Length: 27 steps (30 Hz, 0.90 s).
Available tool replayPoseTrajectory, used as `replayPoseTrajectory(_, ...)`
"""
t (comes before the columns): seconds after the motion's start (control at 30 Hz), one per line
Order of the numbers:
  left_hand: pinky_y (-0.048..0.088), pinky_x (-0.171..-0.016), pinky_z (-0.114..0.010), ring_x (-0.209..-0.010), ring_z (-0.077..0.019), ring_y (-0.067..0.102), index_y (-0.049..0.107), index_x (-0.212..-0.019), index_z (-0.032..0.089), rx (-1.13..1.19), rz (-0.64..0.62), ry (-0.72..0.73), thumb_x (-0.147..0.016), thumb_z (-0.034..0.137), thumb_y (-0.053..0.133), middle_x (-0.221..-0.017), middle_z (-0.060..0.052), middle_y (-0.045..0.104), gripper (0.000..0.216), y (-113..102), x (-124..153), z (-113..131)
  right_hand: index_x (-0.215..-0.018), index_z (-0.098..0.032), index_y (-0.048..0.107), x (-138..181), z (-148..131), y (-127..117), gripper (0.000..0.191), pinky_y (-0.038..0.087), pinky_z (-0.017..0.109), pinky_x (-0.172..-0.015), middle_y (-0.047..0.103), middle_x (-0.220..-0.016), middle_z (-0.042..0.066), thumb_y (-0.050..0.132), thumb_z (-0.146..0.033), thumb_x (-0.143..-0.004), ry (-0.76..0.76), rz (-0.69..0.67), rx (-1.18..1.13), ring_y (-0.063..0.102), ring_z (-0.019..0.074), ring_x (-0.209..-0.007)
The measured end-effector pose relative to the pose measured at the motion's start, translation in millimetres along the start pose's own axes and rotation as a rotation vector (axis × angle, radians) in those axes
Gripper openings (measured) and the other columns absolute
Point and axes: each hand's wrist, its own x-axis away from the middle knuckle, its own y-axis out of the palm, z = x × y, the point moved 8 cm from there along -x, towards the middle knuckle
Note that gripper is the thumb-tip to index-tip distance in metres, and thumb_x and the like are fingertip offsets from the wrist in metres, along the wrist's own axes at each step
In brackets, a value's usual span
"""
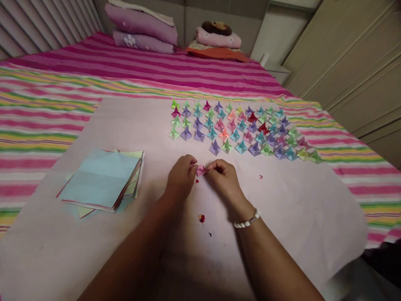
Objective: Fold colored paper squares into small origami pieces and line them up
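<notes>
A small pink folded paper piece (200, 170) is held between my two hands, just above the pale paper sheet (150, 129). My left hand (181, 176) pinches its left side with thumb and fingers. On its right side, my right hand (223, 179) grips a point of it between thumb and fingertips; white beads circle that wrist. Beyond my hands, several rows of small folded paper shapes (241, 146) in purple, green, blue, pink and red stand on the sheet. The row nearest me starts farther right than the rows behind it.
A stack of square coloured papers (100, 177), light blue on top, lies at left. Small red scraps (202, 218) are scattered near my forearms. The sheet rests on a striped bedspread (28, 133). Folded purple bedding (142, 29) and a pink bundle (219, 39) sit at the back.
</notes>
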Motion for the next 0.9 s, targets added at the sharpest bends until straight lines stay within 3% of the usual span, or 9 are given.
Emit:
replayPoseTrajectory(0.17, 0.049, -0.071, -0.030, -0.085, -0.0178, 0.059, 0.061, -0.081, 0.021, -0.019, -0.029, 0.163, -0.077, 0.006, 0.047, -0.090, -0.004, 0.061, 0.021, 2, 1, 13, -0.058, -0.021, 0.064, 0, -2, 0, 0.014, 0.042, 0.031, -0.066, 0.063, -0.069, 0.002, 0.055, -0.016, -0.067, -0.019, 0.003, 0.045, 0.056, 0.0174, -0.067)
replayPoseTrajectory(0.27, 0.049, -0.070, -0.028, -0.087, -0.0177, 0.059, 0.062, -0.080, 0.020, -0.042, -0.043, 0.170, -0.077, 0.004, 0.046, -0.092, -0.004, 0.062, 0.023, 4, 2, 14, -0.059, -0.021, 0.066, 0, -2, 0, 0.015, 0.043, 0.033, -0.070, 0.064, -0.072, 0.002, 0.055, -0.017, -0.069, -0.038, 0.000, 0.053, 0.058, 0.0185, -0.071)
replayPoseTrajectory(0.4, 0.050, -0.065, -0.026, -0.081, -0.0151, 0.061, 0.061, -0.100, 0.019, -0.062, 0.011, 0.109, -0.082, 0.014, 0.052, -0.101, -0.006, 0.061, 0.021, 3, 2, 10, -0.062, -0.020, 0.066, 0, -1, 1, 0.014, 0.045, 0.034, -0.072, 0.065, -0.075, 0.003, 0.054, -0.018, -0.069, -0.049, -0.005, 0.072, 0.059, 0.0190, -0.073)
replayPoseTrajectory(0.6, 0.051, -0.073, -0.028, -0.084, -0.0151, 0.062, 0.059, -0.117, 0.018, -0.086, 0.004, 0.095, -0.088, 0.022, 0.053, -0.105, -0.007, 0.063, 0.029, 6, 2, 7, -0.063, -0.019, 0.067, 0, -4, 2, 0.015, 0.045, 0.033, -0.072, 0.064, -0.075, 0.004, 0.054, -0.017, -0.069, -0.071, -0.010, 0.080, 0.060, 0.0187, -0.073)
replayPoseTrajectory(0.7, 0.049, -0.078, -0.031, -0.085, -0.0166, 0.062, 0.063, -0.107, 0.018, -0.126, -0.009, 0.094, -0.088, 0.022, 0.054, -0.100, -0.006, 0.065, 0.021, 7, 1, 8, -0.063, -0.019, 0.068, 0, -4, 2, 0.015, 0.045, 0.033, -0.071, 0.064, -0.075, 0.004, 0.055, -0.017, -0.069, -0.074, -0.013, 0.086, 0.060, 0.0184, -0.073)
replayPoseTrajectory(0.9, 0.049, -0.074, -0.032, -0.080, -0.0181, 0.060, 0.063, -0.085, 0.018, -0.156, 0.009, 0.110, -0.086, 0.020, 0.052, -0.085, -0.005, 0.064, 0.011, 9, 0, 8, -0.061, -0.020, 0.068, 1, -5, 3, 0.016, 0.046, 0.032, -0.069, 0.064, -0.074, 0.003, 0.055, -0.016, -0.070, -0.100, -0.008, 0.087, 0.059, 0.0171, -0.070)
